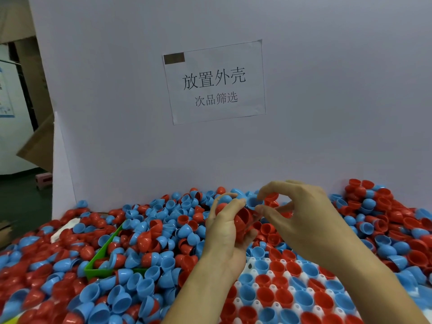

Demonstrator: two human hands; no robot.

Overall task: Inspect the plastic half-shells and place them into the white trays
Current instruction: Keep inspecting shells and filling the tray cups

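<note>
A glossy heap of red and blue half-shells half-buries a green bin. The left hand curls round smooth red shells; the right hand pinches a blue cup-shaped shell just above them, over the dimpled white tray

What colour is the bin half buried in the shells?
Green bin, in the head view.

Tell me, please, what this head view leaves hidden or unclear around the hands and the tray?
- White tray: cut off by the bottom edge, partly behind both forearms.
- Green bin: mostly buried under half-shells.
- Shells in the left hand: count hidden by its fingers.
- Shell defects: too small.
</note>
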